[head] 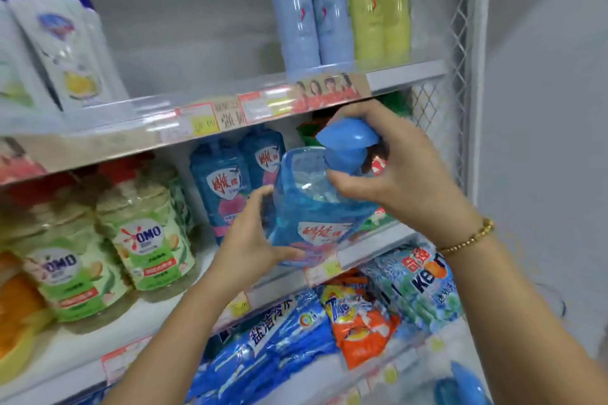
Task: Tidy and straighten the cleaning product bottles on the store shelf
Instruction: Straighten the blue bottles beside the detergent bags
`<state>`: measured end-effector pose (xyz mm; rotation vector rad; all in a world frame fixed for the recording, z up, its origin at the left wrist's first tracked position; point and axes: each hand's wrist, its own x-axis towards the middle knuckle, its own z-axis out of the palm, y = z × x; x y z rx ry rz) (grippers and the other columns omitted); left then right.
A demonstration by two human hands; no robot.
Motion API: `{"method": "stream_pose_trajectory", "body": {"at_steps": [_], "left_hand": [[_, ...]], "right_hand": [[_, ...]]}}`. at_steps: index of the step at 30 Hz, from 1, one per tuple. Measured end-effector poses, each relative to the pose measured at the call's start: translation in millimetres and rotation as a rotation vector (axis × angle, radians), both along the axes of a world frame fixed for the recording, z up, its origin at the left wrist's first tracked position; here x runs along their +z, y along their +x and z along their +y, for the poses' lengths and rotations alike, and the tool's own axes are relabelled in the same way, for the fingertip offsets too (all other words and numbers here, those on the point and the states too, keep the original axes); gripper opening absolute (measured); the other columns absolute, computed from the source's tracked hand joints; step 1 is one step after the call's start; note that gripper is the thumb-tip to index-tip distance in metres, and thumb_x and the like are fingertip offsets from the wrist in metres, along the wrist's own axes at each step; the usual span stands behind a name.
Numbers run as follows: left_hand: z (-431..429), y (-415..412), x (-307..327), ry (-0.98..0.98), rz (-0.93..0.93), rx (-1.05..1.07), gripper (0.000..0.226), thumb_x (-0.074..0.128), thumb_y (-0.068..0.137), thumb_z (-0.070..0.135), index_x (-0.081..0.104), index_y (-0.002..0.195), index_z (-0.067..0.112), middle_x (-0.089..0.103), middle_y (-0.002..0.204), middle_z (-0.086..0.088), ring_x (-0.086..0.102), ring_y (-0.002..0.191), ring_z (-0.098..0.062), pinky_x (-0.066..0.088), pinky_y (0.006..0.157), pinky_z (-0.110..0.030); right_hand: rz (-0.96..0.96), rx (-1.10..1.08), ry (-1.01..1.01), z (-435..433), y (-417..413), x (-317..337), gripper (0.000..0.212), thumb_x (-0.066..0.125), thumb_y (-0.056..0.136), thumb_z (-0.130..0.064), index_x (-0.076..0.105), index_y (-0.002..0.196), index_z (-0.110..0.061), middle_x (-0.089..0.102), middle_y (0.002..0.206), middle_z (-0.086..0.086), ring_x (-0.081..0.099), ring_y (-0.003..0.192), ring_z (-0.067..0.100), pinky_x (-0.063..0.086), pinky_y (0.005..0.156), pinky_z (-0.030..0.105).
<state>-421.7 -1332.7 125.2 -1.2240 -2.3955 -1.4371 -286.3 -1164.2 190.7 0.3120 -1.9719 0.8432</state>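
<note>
A blue transparent detergent bottle (309,207) with a blue cap is held tilted at the front of the middle shelf (365,251). My left hand (253,240) grips its lower left side, thumb across the front. My right hand (394,171) curls round its neck and cap from the right. Two matching blue bottles (223,187) stand upright behind it, further back on the same shelf. Two green OMO bottles (148,233) with red caps stand to the left.
The upper shelf (197,108) carries white pouches at left and tall pale blue and yellow-green bottles (329,3) at right. Detergent powder bags (362,316) fill the lower shelf. A white mesh side panel (460,76) closes the shelf's right end.
</note>
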Motion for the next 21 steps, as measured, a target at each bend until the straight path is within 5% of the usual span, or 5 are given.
{"method": "stream_pose_trajectory", "body": {"at_steps": [8, 11, 14, 17, 21], "left_hand": [[14.5, -66.3, 10.5, -0.124, 0.045, 0.047, 0.085, 0.095, 0.05, 0.016, 0.046, 0.116, 0.035, 0.061, 0.116, 0.017, 0.059, 0.106, 0.002, 0.05, 0.091, -0.022], [29.0, -79.5, 19.0, -0.275, 0.06, -0.001, 0.081, 0.093, 0.054, 0.015, 0.045, 0.116, 0.034, 0.057, 0.114, 0.02, 0.058, 0.103, 0.0, 0.046, 0.082, -0.007], [41.6, -95.8, 21.9, -0.381, 0.065, 0.018, 0.088, 0.092, 0.056, 0.016, 0.045, 0.129, 0.028, 0.054, 0.118, 0.016, 0.053, 0.109, -0.004, 0.039, 0.076, -0.001], [49.0, -112.4, 25.9, -0.41, 0.046, 0.063, 0.089, 0.092, 0.057, 0.021, 0.046, 0.132, 0.026, 0.058, 0.12, 0.012, 0.057, 0.108, -0.008, 0.047, 0.085, -0.016], [55.0, -123.5, 24.9, -0.369, -0.043, 0.113, 0.074, 0.091, 0.059, 0.026, 0.046, 0.118, 0.032, 0.057, 0.107, 0.017, 0.057, 0.092, 0.001, 0.046, 0.074, -0.013]], "right_hand": [[0.225, 0.008, -0.466, 10.7, -70.4, -38.7, 0.06, 0.076, 0.078, -0.012, 0.049, 0.13, -0.025, 0.061, 0.11, -0.013, 0.061, 0.1, 0.005, 0.05, 0.086, 0.021], [0.243, -0.055, -0.678, 18.0, -93.5, -62.3, 0.059, 0.069, 0.084, -0.014, 0.043, 0.137, -0.023, 0.062, 0.116, -0.006, 0.061, 0.104, 0.007, 0.05, 0.092, 0.027], [0.168, -0.049, -0.825, 31.9, -118.3, -87.3, 0.063, 0.059, 0.092, -0.018, 0.029, 0.146, -0.024, 0.06, 0.126, -0.001, 0.059, 0.111, 0.003, 0.047, 0.098, 0.026], [0.002, -0.051, -0.813, 39.3, -139.9, -100.1, 0.071, 0.054, 0.094, -0.03, 0.011, 0.151, -0.029, 0.045, 0.144, -0.002, 0.045, 0.129, 0.007, 0.036, 0.105, 0.024], [-0.162, -0.036, -0.773, 33.6, -164.9, -111.4, 0.082, 0.062, 0.084, -0.045, 0.015, 0.15, -0.032, 0.024, 0.156, -0.006, 0.025, 0.142, 0.011, 0.028, 0.115, 0.036]]}}
